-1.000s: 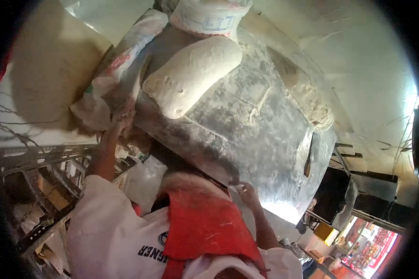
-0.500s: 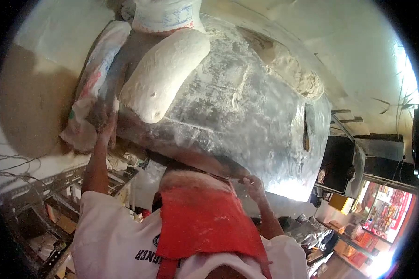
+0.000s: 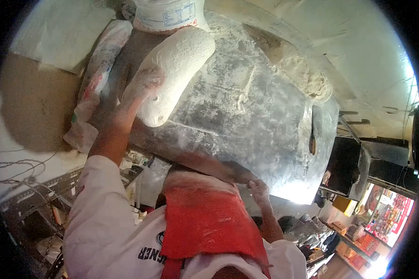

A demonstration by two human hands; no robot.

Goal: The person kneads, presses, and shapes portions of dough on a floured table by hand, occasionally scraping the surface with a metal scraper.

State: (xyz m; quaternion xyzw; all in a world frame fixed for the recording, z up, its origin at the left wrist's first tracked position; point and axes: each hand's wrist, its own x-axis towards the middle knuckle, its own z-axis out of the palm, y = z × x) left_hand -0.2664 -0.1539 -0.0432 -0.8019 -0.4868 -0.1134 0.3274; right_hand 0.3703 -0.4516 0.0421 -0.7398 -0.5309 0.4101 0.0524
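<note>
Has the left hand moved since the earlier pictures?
Yes. Judged against the white sack, the left hand has moved up and to the right: earlier beside the dough, it is now over it.

We can read the dark letters "GNER" [image 3: 150, 252] upside down on the white shirt [image 3: 102, 209] — the red apron [image 3: 209, 223] hides the start of the word. On the white sack [image 3: 170, 17] we see a blue printed panel [image 3: 179, 16] and red characters, too small to read. The long wrapped bag [image 3: 102, 60] carries red and blue print — illegible to us.
</note>
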